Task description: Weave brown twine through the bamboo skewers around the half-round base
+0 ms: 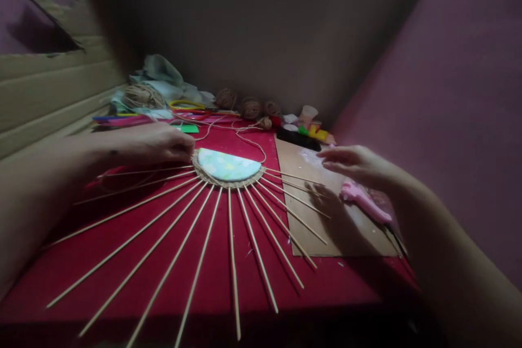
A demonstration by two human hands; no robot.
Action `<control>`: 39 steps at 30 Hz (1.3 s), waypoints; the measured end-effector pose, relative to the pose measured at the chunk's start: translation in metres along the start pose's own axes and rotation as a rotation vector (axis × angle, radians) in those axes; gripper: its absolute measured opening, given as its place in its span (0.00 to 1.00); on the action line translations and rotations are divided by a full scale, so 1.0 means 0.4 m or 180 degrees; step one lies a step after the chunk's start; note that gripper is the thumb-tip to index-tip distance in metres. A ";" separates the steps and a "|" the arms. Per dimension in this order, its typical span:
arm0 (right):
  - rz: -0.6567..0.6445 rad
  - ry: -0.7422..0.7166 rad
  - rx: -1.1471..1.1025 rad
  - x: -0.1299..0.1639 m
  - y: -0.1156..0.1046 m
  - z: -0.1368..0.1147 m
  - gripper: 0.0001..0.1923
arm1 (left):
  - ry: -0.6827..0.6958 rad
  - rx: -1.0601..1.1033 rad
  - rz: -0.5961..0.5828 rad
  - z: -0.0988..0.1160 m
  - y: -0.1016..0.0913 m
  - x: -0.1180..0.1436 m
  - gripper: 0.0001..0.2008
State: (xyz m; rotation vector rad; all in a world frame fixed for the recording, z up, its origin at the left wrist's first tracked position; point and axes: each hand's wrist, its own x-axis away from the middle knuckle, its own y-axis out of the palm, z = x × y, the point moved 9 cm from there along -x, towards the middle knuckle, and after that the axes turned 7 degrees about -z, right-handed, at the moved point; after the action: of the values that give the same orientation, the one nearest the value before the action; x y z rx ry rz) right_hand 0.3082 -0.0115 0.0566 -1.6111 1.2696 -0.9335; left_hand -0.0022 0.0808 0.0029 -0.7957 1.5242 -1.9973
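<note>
A pale green half-disc lies on the red table, edged with woven jute twine, and several thin wooden skewers fan out from it toward me. My left hand rests at the disc's left corner with its fingers pinched there, where the twine runs; the grip itself is too blurred to make out. My right hand hovers open, fingers spread, above a brown cardboard sheet and a pink glue gun. A loose strand of jute twine trails from the disc toward the back.
Balls of jute twine, coloured paper, a cup and small craft bits crowd the back of the table. A heap of cloth and twine lies at the back left. Corrugated cardboard stands along the left, a pink wall on the right.
</note>
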 end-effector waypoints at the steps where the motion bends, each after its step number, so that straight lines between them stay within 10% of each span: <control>1: 0.0061 0.0035 -0.0064 0.013 0.002 0.018 0.15 | -0.0026 -0.0031 0.0031 0.000 -0.001 -0.001 0.09; 5: 0.0165 -0.0072 -0.0266 0.009 0.040 -0.013 0.14 | 0.0029 -0.0031 0.0073 0.007 -0.001 -0.003 0.11; 15: -0.0221 -0.1306 -0.0277 -0.102 0.171 -0.384 0.12 | 0.0017 0.0129 0.0043 0.005 0.000 0.002 0.12; 27: -0.0275 -0.1867 -0.0963 -0.184 0.287 -0.387 0.06 | -0.0114 -0.0024 0.0159 0.024 -0.030 0.014 0.09; 39: -0.0224 -0.1919 -0.1173 -0.178 0.290 -0.376 0.05 | 0.0089 0.0317 0.0491 0.035 -0.087 0.075 0.10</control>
State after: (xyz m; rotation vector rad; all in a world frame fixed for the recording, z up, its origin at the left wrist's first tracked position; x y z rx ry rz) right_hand 0.1165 0.0186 -0.0024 -2.0287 0.9898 -0.2084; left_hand -0.0148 0.0593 0.0439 -0.5940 1.4433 -1.9605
